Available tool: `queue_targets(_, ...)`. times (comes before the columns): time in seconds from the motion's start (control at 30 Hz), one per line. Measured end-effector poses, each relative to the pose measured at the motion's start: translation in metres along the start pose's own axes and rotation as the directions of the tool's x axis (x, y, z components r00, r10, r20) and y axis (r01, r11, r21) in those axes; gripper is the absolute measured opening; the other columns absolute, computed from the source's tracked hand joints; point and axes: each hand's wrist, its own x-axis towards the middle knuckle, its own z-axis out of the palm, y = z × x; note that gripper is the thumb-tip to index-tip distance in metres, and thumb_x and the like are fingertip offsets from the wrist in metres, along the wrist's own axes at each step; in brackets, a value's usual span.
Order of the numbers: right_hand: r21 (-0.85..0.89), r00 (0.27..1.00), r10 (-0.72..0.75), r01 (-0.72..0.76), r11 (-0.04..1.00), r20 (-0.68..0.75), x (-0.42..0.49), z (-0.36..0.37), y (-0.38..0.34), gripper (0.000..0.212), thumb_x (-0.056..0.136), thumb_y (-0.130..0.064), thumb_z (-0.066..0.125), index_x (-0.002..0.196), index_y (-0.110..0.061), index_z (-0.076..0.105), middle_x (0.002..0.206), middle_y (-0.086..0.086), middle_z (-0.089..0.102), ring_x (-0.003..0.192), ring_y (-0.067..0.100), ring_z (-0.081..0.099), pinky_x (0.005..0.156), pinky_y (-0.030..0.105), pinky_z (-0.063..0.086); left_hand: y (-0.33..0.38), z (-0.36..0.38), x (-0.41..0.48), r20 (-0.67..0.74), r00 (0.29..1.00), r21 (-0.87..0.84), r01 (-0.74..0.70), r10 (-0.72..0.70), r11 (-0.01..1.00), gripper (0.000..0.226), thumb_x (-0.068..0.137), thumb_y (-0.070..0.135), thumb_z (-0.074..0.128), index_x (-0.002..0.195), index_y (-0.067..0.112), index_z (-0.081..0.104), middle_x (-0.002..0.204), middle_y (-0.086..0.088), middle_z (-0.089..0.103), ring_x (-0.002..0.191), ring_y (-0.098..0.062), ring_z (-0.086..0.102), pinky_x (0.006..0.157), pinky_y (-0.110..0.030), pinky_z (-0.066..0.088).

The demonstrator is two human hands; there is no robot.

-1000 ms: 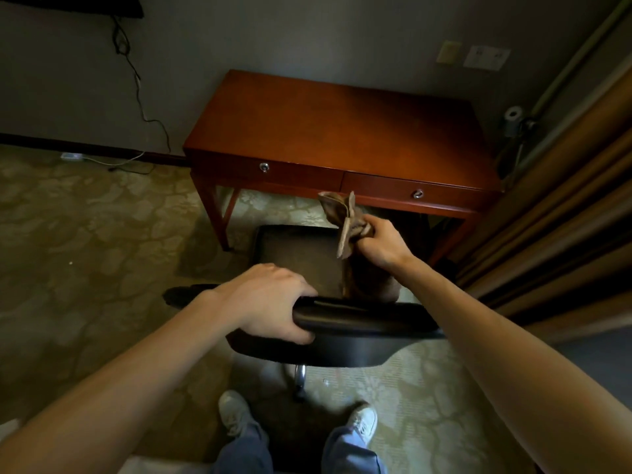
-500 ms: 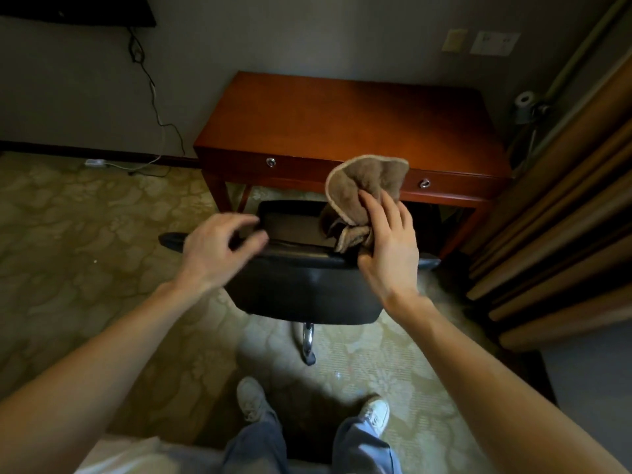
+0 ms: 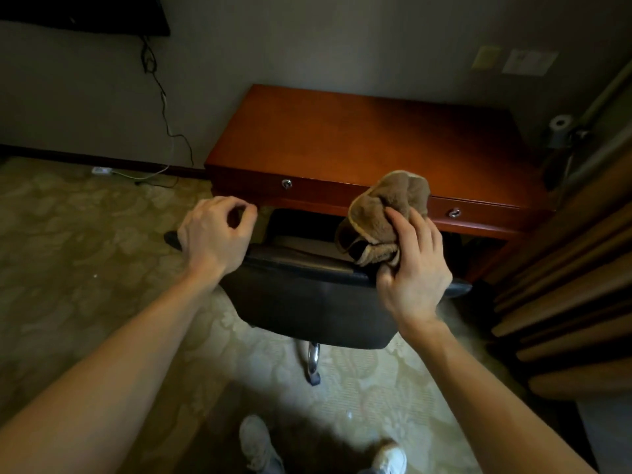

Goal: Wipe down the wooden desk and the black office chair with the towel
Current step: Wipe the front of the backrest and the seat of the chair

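From my end I judge the job to be somewhere in its middle, with the chair in hand. The towel (image 3: 386, 206) is bunched up at the right end of the black office chair (image 3: 307, 302), just above the top edge of its backrest, and from this angle it overlaps the front of the wooden desk (image 3: 359, 138) beyond. The desk top is bare and shows no wet streaks or smears, so I cannot say whether it has been wiped. The chair likewise gives no sign of which parts are done. Its seat is mostly hidden behind the backrest and tucked under the desk, so I would count the seat, the back and possibly the desk as still to do. My right hand (image 3: 415, 268) grips the towel, fingers spread over the near side of the wad and thumb curled under it. My left hand (image 3: 213, 234) holds nothing. Its fingers are loosely curled, thumb and forefinger close but apart, over the left end of the backrest. Whether it touches the chair I cannot tell.
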Motion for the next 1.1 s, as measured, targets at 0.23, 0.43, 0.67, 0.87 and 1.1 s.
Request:
queue_targets(0.23, 0.065, 0.997, 0.078, -0.079, 0.995, 0.022, 0.064, 0.042, 0.016, 0.075, 0.072, -0.019, 0.050, 0.146, -0.026, 0.045, 0.150, 0.005, 0.047, 0.139, 0.030, 0.042, 0.090, 0.055, 0.056, -0.001, 0.029, 0.061, -0.035, 0.999, 0.052, -0.040, 0.042, 0.998, 0.053, 0.098, 0.060, 0.036, 0.111, 0.026, 0.074, 0.109, 0.003, 0.073, 0.110, -0.022, 0.061, 0.091, -0.042, 0.044)
queue_targets(0.43, 0.057, 0.993, 0.085, -0.089, 0.994, 0.078, 0.118, 0.083, 0.024, 0.069, 0.077, -0.026, 0.045, 0.146, -0.028, 0.043, 0.150, 0.004, 0.046, 0.138, 0.028, 0.040, 0.097, 0.055, 0.052, -0.010, 0.052, 0.116, -0.035, 0.999, 0.084, -0.035, 0.038, 0.996, 0.051, 0.098, 0.060, 0.036, 0.107, 0.027, 0.074, 0.105, 0.003, 0.073, 0.106, -0.022, 0.062, 0.082, -0.037, 0.041)
queue_targets(0.67, 0.055, 0.989, 0.087, -0.094, 0.994, 0.117, 0.155, 0.126, 0.011, 0.070, 0.079, -0.013, 0.060, 0.145, -0.029, 0.043, 0.149, 0.003, 0.046, 0.137, 0.028, 0.041, 0.097, 0.052, 0.051, -0.039, 0.062, 0.176, 0.018, 0.999, 0.123, -0.033, 0.031, 0.992, 0.055, 0.098, 0.063, 0.033, 0.108, 0.027, 0.073, 0.105, 0.002, 0.073, 0.106, -0.023, 0.062, 0.082, -0.038, 0.043)
queue_targets(0.87, 0.043, 0.969, 0.189, -0.198, 0.979, 0.157, 0.188, 0.150, 0.001, 0.071, 0.083, -0.013, 0.062, 0.145, -0.038, 0.039, 0.152, -0.003, 0.044, 0.140, 0.022, 0.037, 0.099, 0.051, 0.044, -0.053, 0.066, 0.217, 0.076, 0.994, 0.111, -0.083, 0.075, 0.990, 0.052, 0.096, 0.065, 0.033, 0.100, 0.030, 0.072, 0.101, 0.006, 0.071, 0.101, -0.019, 0.061, 0.074, -0.033, 0.041)
queue_targets(1.1, 0.001, 0.956, 0.230, -0.234, 0.972, 0.184, 0.199, 0.170, -0.028, 0.071, 0.076, -0.021, 0.052, 0.143, -0.041, 0.038, 0.152, -0.005, 0.043, 0.140, 0.022, 0.037, 0.092, 0.046, 0.041, -0.081, 0.065, 0.260, 0.140, 0.982, 0.066, -0.138, 0.128, 0.988, 0.055, 0.094, 0.069, 0.031, 0.106, 0.031, 0.070, 0.110, 0.008, 0.069, 0.109, -0.018, 0.059, 0.074, -0.034, 0.035)
